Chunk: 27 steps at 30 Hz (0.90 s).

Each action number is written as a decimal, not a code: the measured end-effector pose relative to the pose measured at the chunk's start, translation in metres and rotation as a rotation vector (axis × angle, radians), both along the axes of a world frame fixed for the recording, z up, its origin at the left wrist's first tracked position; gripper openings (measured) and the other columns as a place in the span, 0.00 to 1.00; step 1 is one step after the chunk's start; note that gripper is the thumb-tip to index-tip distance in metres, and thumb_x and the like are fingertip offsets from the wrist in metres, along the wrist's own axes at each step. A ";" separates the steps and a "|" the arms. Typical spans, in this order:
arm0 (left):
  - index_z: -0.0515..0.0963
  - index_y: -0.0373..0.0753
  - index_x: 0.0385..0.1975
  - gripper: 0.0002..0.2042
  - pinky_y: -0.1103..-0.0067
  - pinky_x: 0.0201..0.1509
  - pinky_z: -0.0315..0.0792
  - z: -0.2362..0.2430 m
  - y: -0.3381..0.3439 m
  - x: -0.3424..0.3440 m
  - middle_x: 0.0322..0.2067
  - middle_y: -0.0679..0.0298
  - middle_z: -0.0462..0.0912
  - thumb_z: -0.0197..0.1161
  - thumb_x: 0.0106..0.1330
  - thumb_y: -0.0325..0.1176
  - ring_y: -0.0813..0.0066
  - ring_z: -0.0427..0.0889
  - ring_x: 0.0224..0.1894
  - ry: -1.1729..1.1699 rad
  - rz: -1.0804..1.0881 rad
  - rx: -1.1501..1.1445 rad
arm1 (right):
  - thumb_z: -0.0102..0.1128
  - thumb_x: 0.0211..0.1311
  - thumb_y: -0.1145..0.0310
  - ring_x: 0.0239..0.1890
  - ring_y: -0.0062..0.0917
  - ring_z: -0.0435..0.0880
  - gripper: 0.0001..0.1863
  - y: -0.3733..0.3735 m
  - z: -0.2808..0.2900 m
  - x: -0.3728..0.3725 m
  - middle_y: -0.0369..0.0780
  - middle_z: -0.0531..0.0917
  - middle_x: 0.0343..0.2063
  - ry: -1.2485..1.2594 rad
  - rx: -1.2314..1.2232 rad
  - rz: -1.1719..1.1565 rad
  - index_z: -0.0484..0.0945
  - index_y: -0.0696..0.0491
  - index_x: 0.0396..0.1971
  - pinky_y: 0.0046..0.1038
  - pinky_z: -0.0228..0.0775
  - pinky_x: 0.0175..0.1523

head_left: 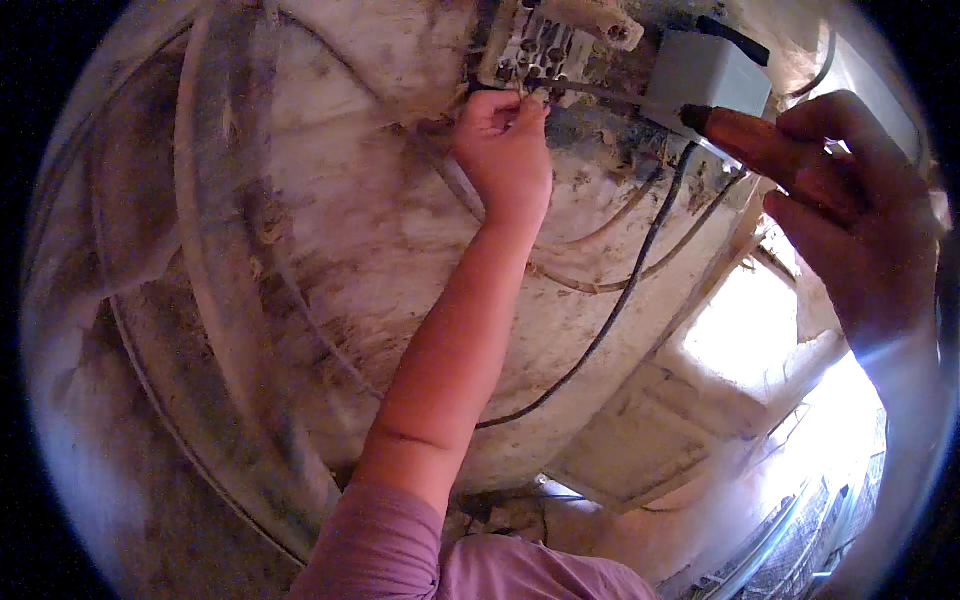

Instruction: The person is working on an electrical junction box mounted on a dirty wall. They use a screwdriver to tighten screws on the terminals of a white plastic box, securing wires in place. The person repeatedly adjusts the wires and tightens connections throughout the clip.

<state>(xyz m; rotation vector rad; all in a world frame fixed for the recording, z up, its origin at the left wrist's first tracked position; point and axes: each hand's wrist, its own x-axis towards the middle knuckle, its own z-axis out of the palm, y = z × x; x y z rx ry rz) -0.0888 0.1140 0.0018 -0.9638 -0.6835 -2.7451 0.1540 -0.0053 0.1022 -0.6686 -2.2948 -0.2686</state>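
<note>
A screwdriver [755,143] with an orange-brown handle is gripped in my right hand [880,225], on the right. Its thin shaft runs leftward past the grey box, and the tip reaches the lower edge of an open terminal block [540,48] with metal contacts, mounted high on the wall. Just under that block, my left hand [510,160] is closed in a pinch, thumb against fingers. Whatever lies between these fingertips is too small to make out. Whether the screwdriver tip sits in a screw is not clear.
Beside the terminal block a grey box [705,75] is fixed to the stained wall [350,190]. A black cable [640,262] loops down from it. More cables hang at the left, near a long upright pole [195,200]. Bright light enters at the lower right.
</note>
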 end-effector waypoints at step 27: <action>0.71 0.36 0.30 0.07 0.84 0.13 0.61 -0.004 0.011 -0.004 0.24 0.60 0.83 0.64 0.55 0.26 0.82 0.72 0.14 0.025 0.015 0.040 | 0.50 0.42 0.89 0.44 0.22 0.79 0.27 -0.011 -0.020 -0.017 0.32 0.71 0.26 0.266 -0.334 0.238 0.63 0.52 0.46 0.15 0.69 0.46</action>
